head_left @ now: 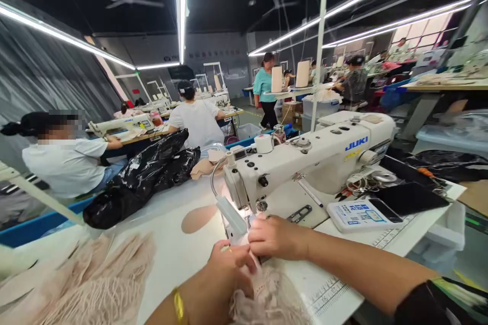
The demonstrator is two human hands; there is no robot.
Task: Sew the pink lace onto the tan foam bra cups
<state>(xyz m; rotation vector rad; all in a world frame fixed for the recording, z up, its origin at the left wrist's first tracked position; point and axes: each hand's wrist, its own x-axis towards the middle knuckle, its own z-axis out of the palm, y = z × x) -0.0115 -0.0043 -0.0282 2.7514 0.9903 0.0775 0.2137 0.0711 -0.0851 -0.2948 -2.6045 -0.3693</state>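
Observation:
A white sewing machine (305, 152) stands on the table, its needle area lit by a small lamp. My left hand (229, 271), with a yellow bracelet at the wrist, has its fingers closed on pale pink ruffled fabric (270, 294) just in front of the needle. Close beside it my right hand (276, 237) pinches the fabric's upper end near the presser foot, which is mostly hidden. The fabric hangs down toward the table's front edge. A flat, rounded pink fabric piece (199, 218) lies left of the needle.
Gathered pink fabric pieces (114, 274) lie at the table's left. Black plastic bags (141, 177) sit along the far edge. A white box (360, 213), a dark phone-like slab (414, 199) and a white pen (310, 193) lie at the right. Several people work beyond.

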